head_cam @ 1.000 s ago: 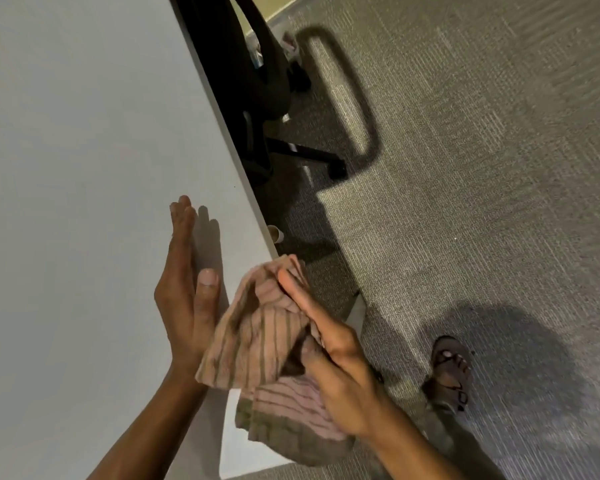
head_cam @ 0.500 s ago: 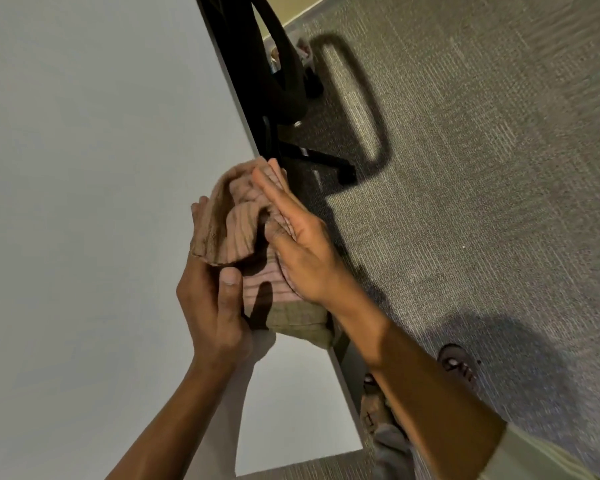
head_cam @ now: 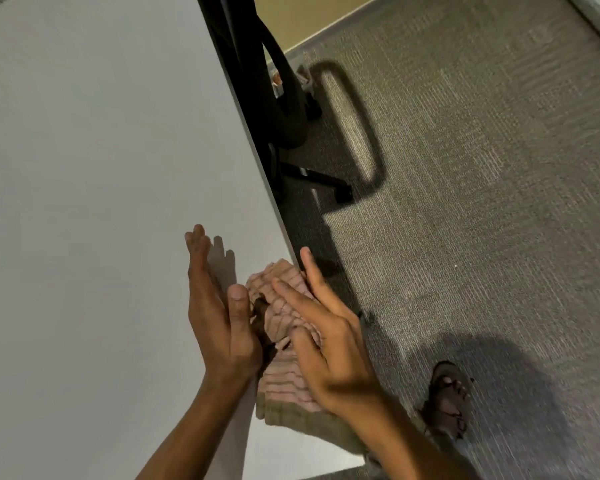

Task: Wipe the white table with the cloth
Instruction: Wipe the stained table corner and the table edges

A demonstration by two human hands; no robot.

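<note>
Plain white tabletop (head_cam: 94,202), bare and smooth, filling the left of the head view, its dark right edge running diagonally down to the near corner. Left hand (head_cam: 219,320), flat with the fingers straight and together, standing on its outer edge just inside that tabletop edge, the thumb raised; the palm faces right and serves, by appearance, as a backstop against which the cloth is gathered. Pink-and-tan striped terry cloth (head_cam: 284,306), bunched between the two palms at the tabletop's right edge near the corner, its lower olive-brown hem hanging slack over the tabletop toward the viewer; whether the bunched upper part rests on the surface or is lifted clear cannot be told. Right hand (head_cam: 329,344), fingers extended and slightly spread, pressed over the right side of the cloth, closing it against the left palm; neither hand is curled into a fist, so the cloth is held by a flat two-palm press rather than a pinch. The arrangement suggests folding or compacting the cloth into a pad suited to wiping; no stroke across the surface appears under way. Grey carpeted floor (head_cam: 465,168) at right, with a black office chair base (head_cam: 312,176) beside the tabletop edge and a sandalled foot (head_cam: 447,396) below.
</note>
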